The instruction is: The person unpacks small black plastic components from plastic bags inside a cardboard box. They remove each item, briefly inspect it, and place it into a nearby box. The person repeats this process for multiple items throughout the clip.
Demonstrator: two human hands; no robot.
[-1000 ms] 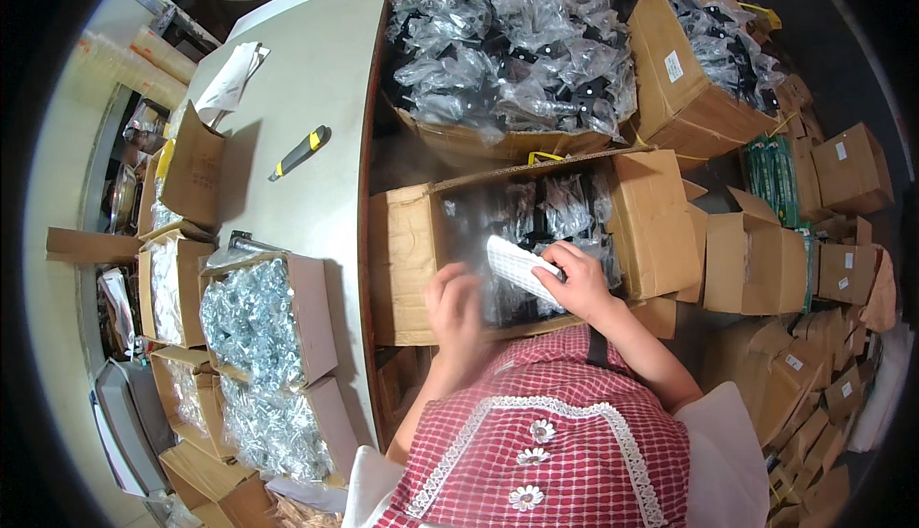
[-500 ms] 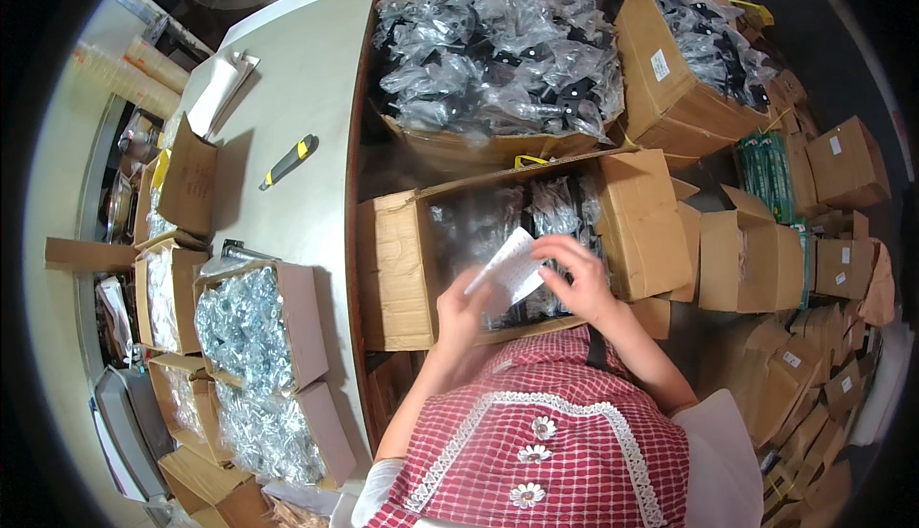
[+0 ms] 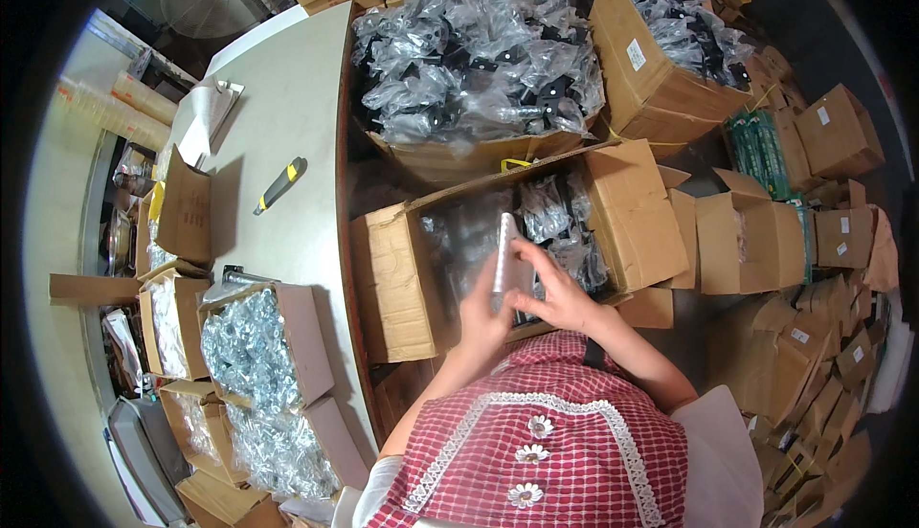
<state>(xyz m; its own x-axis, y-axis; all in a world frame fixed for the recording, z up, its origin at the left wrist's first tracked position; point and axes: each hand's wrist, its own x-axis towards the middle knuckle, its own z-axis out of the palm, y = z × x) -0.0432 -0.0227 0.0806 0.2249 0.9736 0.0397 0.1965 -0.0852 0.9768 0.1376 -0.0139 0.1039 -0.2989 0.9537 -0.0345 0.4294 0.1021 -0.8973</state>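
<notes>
A thin white sheaf of folded paper (image 3: 504, 246) stands nearly edge-on between my two hands. My left hand (image 3: 484, 313) is closed round its left side and somewhat blurred. From the right, my right hand (image 3: 560, 296) grips the other side with thumb and fingers. Below both hands lies an open cardboard box (image 3: 391, 274) with its end flaps spread. Inside, black parts in clear plastic bags (image 3: 550, 210) fill the right half, while clear plastic shows on the left.
A large carton heaped with bagged black parts (image 3: 479, 64) stands beyond, another carton (image 3: 627, 64) to its right. On the grey table (image 3: 297, 97) at left lie a yellow-and-black utility knife (image 3: 280, 186) and boxes of bagged metal hardware (image 3: 249, 346). Cardboard boxes (image 3: 747, 236) crowd the right.
The paper has turned from showing its flat face to nearly edge-on. My right hand has come down and left, closing on it beside my left hand. The view has shifted slightly.
</notes>
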